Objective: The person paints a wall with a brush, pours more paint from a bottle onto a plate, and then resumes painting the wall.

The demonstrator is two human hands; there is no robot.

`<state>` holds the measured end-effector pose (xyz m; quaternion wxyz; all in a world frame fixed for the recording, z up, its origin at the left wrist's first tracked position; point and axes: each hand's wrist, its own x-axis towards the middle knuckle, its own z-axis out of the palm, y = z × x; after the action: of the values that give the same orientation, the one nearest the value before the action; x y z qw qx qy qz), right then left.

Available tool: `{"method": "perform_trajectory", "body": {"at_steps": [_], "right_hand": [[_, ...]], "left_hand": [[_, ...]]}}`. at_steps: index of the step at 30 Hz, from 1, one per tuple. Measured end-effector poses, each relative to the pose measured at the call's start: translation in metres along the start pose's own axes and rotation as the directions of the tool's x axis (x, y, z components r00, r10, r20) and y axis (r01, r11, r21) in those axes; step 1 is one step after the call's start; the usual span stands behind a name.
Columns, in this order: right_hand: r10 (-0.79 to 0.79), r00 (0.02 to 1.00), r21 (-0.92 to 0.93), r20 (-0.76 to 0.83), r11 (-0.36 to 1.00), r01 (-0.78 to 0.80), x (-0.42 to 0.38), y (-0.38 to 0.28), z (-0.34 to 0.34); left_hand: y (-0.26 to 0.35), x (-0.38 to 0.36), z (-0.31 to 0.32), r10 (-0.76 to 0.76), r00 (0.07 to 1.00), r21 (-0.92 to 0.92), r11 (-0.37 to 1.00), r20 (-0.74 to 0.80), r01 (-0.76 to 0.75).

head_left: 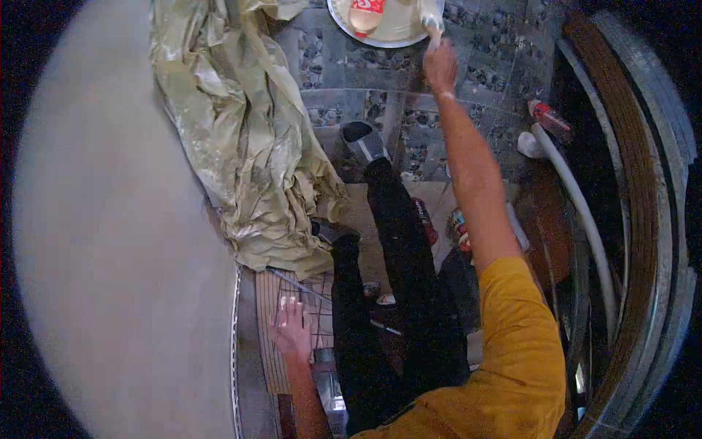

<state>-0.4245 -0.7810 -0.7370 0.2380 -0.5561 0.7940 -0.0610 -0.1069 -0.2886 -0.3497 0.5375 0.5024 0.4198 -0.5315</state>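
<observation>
My right hand is stretched far forward, its fingers closed round the pale handle of a brush-like tool. The tool's whitish head is over the right rim of a round metal tray and is cut off by the frame's top edge. On the tray lies a plastic bottle with a red label and red cap, beside pale liquid. My left hand is low, fingers spread and whitish at the tips, on a striped surface near a thin rod.
A crumpled, stained tan sheet hangs along a large pale wall at left. Patterned tiles cover the floor. Another red-labelled bottle lies at right, by a curved pale pipe and dark ridged edging.
</observation>
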Motion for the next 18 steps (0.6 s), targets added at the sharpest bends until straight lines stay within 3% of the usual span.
{"method": "perform_trajectory", "body": {"at_steps": [2, 3, 5, 11, 12, 15, 16, 17, 18], "right_hand": [[-0.008, 1.000, -0.022, -0.026, 1.000, 0.007, 0.022, 0.007, 0.016], [-0.089, 0.996, -0.121, 0.029, 0.988, 0.092, 0.034, 0.016, 0.025], [-0.164, 0.981, -0.215, 0.103, 0.959, 0.183, 0.038, 0.026, 0.037], [-0.108, 0.982, -0.277, 0.153, 0.950, 0.147, 0.017, -0.020, 0.020], [0.000, 0.964, -0.185, 0.267, 0.981, 0.051, 0.020, -0.016, 0.024], [0.093, 0.891, -0.097, 0.445, 0.994, -0.055, 0.026, 0.007, 0.043], [0.202, 0.800, 0.097, 0.564, 0.947, -0.307, 0.027, 0.026, 0.054], [0.256, 0.675, 0.242, 0.692, 0.799, -0.551, 0.029, 0.038, 0.058], [0.246, 0.677, 0.246, 0.693, 0.802, -0.544, 0.027, 0.043, 0.048]], "left_hand": [[0.001, 0.011, 0.008, -0.036, 0.986, -0.202, 0.979, -0.163, 0.002], [0.001, 0.015, 0.014, -0.041, 0.984, -0.200, 0.980, -0.174, 0.005], [-0.002, 0.021, 0.028, 0.033, 0.984, 0.064, 0.998, -0.173, -0.022], [-0.005, 0.015, 0.068, 0.027, 0.989, 0.010, 1.000, -0.145, -0.026], [-0.005, 0.013, 0.072, 0.035, 0.990, 0.007, 0.999, -0.139, -0.035], [-0.005, 0.008, 0.073, 0.078, 0.981, 0.049, 0.996, -0.179, -0.070], [-0.005, 0.007, 0.069, 0.089, 0.978, 0.047, 0.996, -0.190, -0.081], [-0.004, 0.006, 0.065, 0.099, 0.975, 0.045, 0.995, -0.200, -0.092], [-0.004, 0.005, 0.061, 0.105, 0.975, 0.039, 0.994, -0.196, -0.099]]}}
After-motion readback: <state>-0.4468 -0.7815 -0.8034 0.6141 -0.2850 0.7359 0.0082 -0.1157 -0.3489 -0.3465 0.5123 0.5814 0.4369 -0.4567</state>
